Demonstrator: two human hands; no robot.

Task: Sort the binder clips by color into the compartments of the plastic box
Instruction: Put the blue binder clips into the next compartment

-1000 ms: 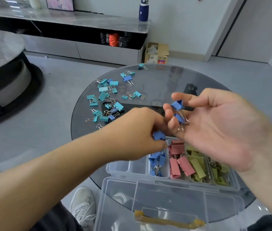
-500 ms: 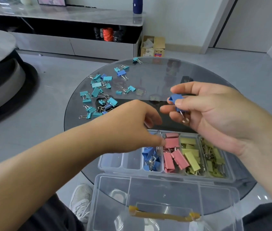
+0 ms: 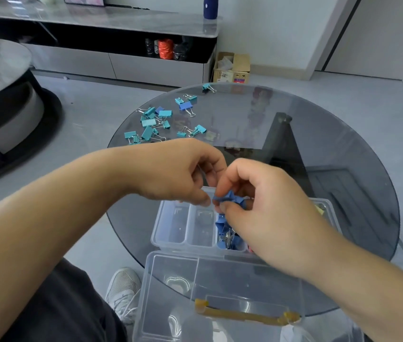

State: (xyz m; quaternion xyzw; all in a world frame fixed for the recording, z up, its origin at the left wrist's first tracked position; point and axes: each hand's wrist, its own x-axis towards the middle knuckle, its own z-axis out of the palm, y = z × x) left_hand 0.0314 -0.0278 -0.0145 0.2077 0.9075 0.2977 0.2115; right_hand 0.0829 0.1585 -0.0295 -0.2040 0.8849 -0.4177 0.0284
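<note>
Over the box [image 3: 158, 233], right hand [image 3: 269, 211] pinching blue clips [image 3: 230, 199], left hand [image 3: 178, 171] curled beside them, its grip unclear; teal clips [image 3: 150, 130] beyond the box on the table [image 3: 318, 149]

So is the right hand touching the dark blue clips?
Touching: the head view shows the right hand gripping the dark blue clips, with no gap between them.

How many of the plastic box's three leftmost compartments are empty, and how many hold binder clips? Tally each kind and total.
Empty compartments: 2
Compartments holding blue binder clips: 1
Total: 3
</note>
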